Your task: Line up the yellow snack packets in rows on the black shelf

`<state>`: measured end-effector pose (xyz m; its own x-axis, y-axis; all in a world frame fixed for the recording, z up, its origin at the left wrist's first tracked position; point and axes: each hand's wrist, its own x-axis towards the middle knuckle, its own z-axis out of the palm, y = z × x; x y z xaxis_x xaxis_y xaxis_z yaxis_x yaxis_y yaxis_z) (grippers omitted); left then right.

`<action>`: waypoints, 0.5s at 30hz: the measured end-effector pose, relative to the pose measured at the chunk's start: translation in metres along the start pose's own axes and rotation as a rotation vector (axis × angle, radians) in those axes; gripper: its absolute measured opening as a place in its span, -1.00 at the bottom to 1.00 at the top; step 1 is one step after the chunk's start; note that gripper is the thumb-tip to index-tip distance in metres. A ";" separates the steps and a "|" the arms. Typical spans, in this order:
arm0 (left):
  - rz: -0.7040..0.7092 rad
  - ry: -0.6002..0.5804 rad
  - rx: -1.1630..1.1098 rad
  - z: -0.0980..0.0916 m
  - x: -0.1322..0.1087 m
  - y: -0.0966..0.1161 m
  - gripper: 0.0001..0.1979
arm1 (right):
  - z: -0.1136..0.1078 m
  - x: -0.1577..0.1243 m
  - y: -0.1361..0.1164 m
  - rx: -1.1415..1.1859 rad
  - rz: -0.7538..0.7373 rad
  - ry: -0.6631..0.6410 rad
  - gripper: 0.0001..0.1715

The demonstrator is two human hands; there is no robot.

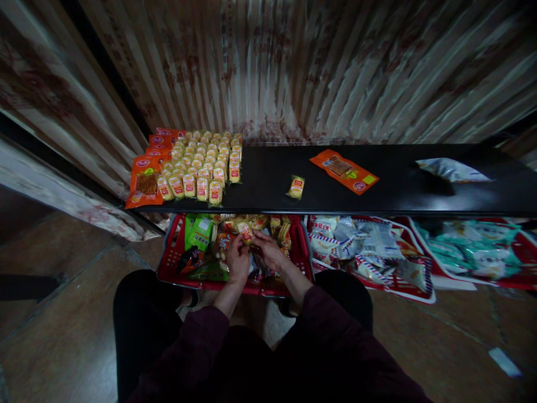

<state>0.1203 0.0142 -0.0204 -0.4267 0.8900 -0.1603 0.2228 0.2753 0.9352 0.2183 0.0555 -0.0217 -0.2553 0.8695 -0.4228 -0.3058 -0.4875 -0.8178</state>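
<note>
Over the red basket below the shelf edge, my left hand and my right hand hold one small yellow wrapped snack between their fingertips. The basket holds more yellow snacks, a green packet and other packets. On the black shelf above, rows of the same yellow snacks stand at the left, beside a stack of orange packets. A single yellow snack lies apart near the shelf's middle.
An orange packet and a white-blue packet lie on the shelf's right half. Below it, right of my hands, are a basket of white packets and one of teal packets. A pleated curtain hangs behind the shelf.
</note>
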 end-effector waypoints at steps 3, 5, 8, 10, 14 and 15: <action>0.040 0.006 -0.002 -0.004 -0.002 0.003 -0.57 | 0.003 -0.006 -0.004 0.119 0.040 -0.022 -0.58; 0.061 0.010 0.017 -0.007 -0.004 0.007 -0.57 | 0.003 -0.008 -0.006 0.174 0.063 -0.027 -0.59; 0.074 0.027 0.064 -0.010 -0.006 0.013 -0.58 | 0.003 -0.010 -0.008 0.195 0.063 -0.042 -0.62; 0.084 0.032 0.086 -0.012 -0.007 0.017 -0.58 | 0.002 -0.012 -0.009 0.183 0.051 -0.054 -0.66; 0.131 0.034 0.109 -0.013 -0.010 0.025 -0.57 | 0.003 -0.017 -0.013 0.186 0.052 -0.067 -0.70; 0.138 0.040 0.113 -0.013 -0.011 0.027 -0.57 | 0.003 -0.018 -0.014 0.198 0.056 -0.063 -0.71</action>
<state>0.1194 0.0075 0.0108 -0.4189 0.9078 -0.0181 0.3782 0.1926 0.9055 0.2244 0.0461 -0.0018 -0.3323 0.8367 -0.4353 -0.4621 -0.5468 -0.6982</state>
